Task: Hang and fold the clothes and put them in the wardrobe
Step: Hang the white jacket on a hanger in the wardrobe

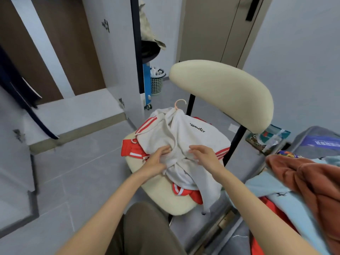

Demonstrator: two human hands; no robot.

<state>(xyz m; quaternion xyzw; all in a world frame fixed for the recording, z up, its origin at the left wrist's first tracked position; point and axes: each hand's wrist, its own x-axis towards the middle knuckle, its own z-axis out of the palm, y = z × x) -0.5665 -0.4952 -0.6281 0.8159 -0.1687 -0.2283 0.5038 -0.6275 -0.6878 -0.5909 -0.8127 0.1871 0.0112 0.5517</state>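
Cream chair [165, 199] seat: left hand [156, 161] pinches the white "cameter" hoodie [184, 133] lying there; right hand [204, 155] rests loosely spread fingers on it.

Black script "cameter" on the white garment [184, 137] on the chair [220, 89].

A white garment [184, 137] is marked with red and white stripes and black lettering. The chair [220, 89] is coloured cream, the hanger [176, 106] pale pink, the cloth [312, 181] rust-brown, the floor tiles [82, 162] grey
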